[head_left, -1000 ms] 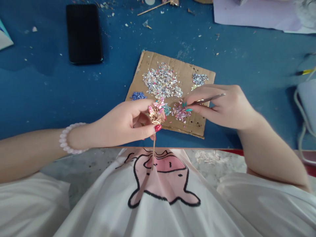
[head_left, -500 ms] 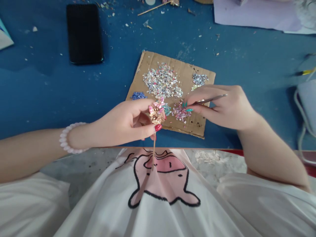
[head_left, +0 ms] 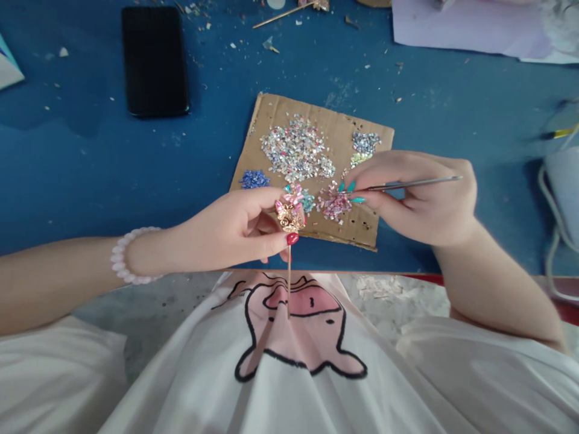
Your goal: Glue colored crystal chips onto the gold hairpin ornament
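My left hand (head_left: 226,229) is closed around a gold hair stick (head_left: 289,218), gripping it just below its ornate head. Pink butterfly-like pieces sit on the gold openwork, and the thin shaft points down toward my lap. My right hand (head_left: 420,196) pinches slim metal tweezers (head_left: 407,184), their tip end over a pile of pink shell-like chips (head_left: 333,204). Whether a chip is between the tips is too small to tell. Under both hands lies a cardboard piece (head_left: 337,235), partly covered by my left fingers and a teal chip pile (head_left: 308,201).
Also on the cardboard are a large silvery chip pile (head_left: 296,147), blue chips (head_left: 254,179) and grey-blue chips (head_left: 365,142). A black phone (head_left: 155,60) lies at upper left. Another stick (head_left: 280,15) and a lilac sheet (head_left: 470,27) lie farther back. A pale device (head_left: 563,181) stands right.
The tweezers have swung flatter, their back end moving right, as my right hand shifted slightly right. My left hand has turned the hair stick a little, and its shaft sits more upright.
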